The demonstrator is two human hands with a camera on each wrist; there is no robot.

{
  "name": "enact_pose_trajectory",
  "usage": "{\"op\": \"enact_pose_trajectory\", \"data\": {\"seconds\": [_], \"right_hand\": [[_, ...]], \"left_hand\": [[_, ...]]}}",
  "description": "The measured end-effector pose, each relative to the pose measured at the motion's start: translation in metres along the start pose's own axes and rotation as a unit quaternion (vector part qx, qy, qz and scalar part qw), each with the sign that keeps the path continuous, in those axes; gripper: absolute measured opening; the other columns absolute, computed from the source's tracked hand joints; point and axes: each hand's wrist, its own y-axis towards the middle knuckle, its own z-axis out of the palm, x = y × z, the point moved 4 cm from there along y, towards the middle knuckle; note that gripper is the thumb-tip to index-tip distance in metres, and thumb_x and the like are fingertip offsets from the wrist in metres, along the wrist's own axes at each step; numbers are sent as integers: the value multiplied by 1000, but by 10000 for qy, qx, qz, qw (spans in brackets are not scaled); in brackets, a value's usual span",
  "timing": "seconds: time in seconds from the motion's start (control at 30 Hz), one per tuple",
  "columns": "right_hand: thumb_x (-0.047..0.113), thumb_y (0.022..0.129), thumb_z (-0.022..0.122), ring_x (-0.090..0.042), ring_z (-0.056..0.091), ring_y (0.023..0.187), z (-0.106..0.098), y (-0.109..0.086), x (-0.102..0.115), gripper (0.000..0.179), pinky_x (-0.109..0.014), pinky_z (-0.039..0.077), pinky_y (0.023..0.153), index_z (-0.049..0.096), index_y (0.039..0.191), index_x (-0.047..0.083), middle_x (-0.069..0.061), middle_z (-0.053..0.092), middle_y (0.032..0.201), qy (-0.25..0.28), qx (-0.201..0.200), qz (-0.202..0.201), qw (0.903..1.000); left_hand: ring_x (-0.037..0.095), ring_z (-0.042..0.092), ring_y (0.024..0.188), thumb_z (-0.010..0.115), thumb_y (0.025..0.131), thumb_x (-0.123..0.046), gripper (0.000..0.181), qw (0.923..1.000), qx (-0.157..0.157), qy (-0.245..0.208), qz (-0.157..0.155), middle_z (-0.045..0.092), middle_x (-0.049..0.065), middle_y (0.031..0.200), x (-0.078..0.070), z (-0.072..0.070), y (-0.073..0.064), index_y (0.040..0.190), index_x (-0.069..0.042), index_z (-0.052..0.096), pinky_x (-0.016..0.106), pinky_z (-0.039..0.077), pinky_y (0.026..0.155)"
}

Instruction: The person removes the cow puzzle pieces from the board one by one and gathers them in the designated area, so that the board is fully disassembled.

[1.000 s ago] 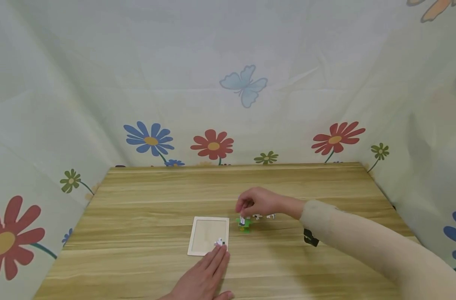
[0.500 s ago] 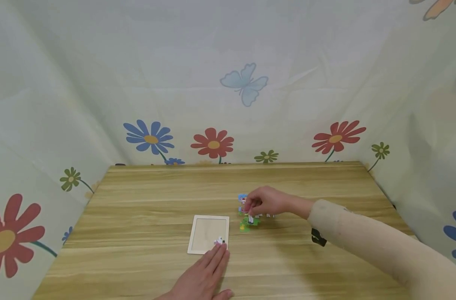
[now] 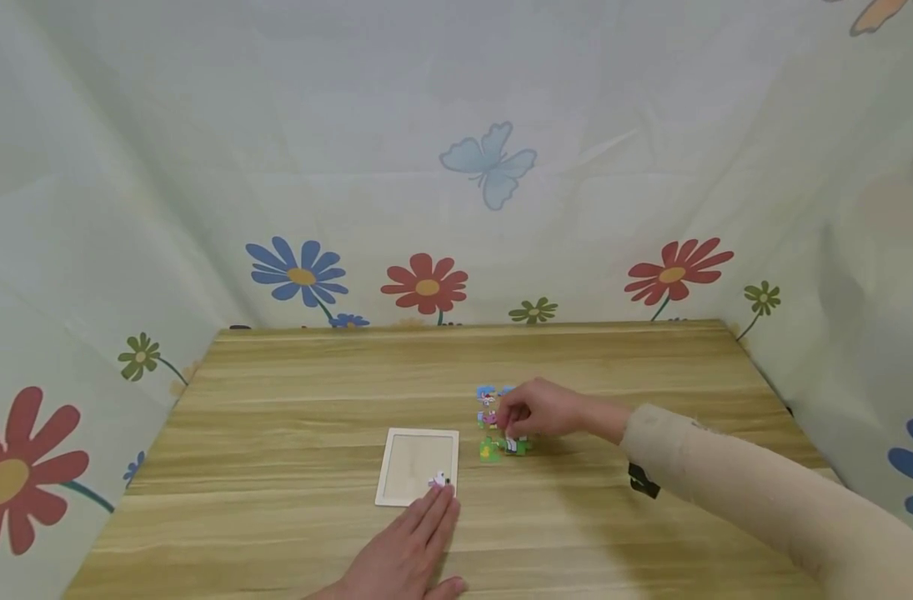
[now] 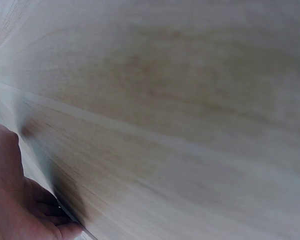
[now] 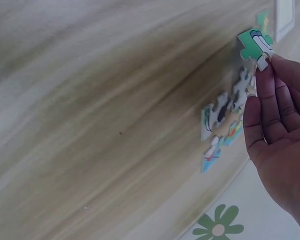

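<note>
My right hand (image 3: 542,408) pinches a green jigsaw puzzle piece (image 5: 254,45) between thumb and index finger, its print showing dark-and-white legs. In the right wrist view the piece is tilted, close over the table. A green piece with a yellow patch (image 3: 489,451) lies just left of it in the head view. My left hand (image 3: 407,546) lies with straight fingers, fingertips on the lower right corner of a pale puzzle tray (image 3: 386,467). Right at those fingertips, inside the tray, sits a small white piece (image 3: 438,479).
Several more pieces lie around the right hand, among them a blue one (image 3: 486,394) and a pink one (image 3: 489,418). Some are partly hidden by the hand. The wooden table (image 3: 291,400) ends at a flowered cloth (image 3: 576,208) behind.
My right hand has moved to the right with the green puzzle piece, uncovering the blue, pink and yellow-green pieces on the left. My left hand stays in place on the tray.
</note>
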Motion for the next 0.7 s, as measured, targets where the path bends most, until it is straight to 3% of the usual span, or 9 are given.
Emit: {"op": "enact_pose_trajectory", "data": {"seconds": [0.7], "right_hand": [[3,96,78,-4,67,84,12,-2,-7,6,-23,58,79,76,97,8,4,75,92,-384,-385,-191,9983]], "left_hand": [[31,53,146,38,109,-67,84,9996,-4,-260,-90,54,23,157,1,0,0,149,4,58,35,45,117]]}}
